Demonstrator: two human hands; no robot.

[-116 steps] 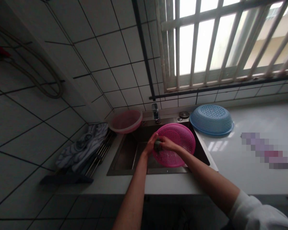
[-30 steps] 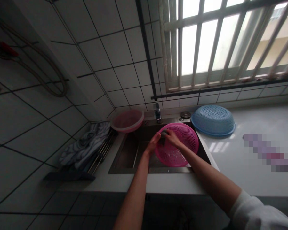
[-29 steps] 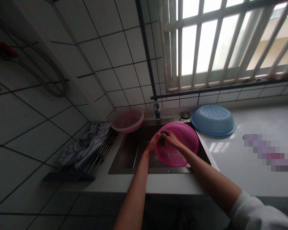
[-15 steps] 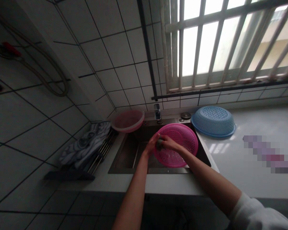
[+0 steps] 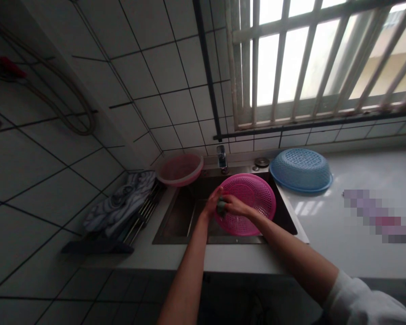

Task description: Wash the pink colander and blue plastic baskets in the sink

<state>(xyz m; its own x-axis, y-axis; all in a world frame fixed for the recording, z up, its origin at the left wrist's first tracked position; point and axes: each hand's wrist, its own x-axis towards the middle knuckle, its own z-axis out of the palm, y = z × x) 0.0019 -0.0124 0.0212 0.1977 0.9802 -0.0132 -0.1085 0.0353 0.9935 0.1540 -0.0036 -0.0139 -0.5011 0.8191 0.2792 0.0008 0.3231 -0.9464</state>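
A pink colander (image 5: 253,194) with a perforated wall is held tilted over the sink (image 5: 176,221). My left hand (image 5: 214,203) grips its left rim, thumb toward the inside and the other fingers mostly hidden. Inside that same edge, my right hand (image 5: 235,205) is closed on a greyish-green scrubbing cloth (image 5: 221,206). The cloth is bunched up and presses against the colander's inner left side, close to my left hand.
Behind the sink stands a faucet (image 5: 222,158). A pink basin (image 5: 181,170) rests at the back left corner, and an upside-down blue basket (image 5: 301,171) lies on the right counter. Folded striped fabric (image 5: 122,201) sits on a metal rack (image 5: 142,216) at the left.
My right hand has shifted slightly left and down with the cloth along the colander's inner edge. The colander has moved a little left with my left hand still on its rim.
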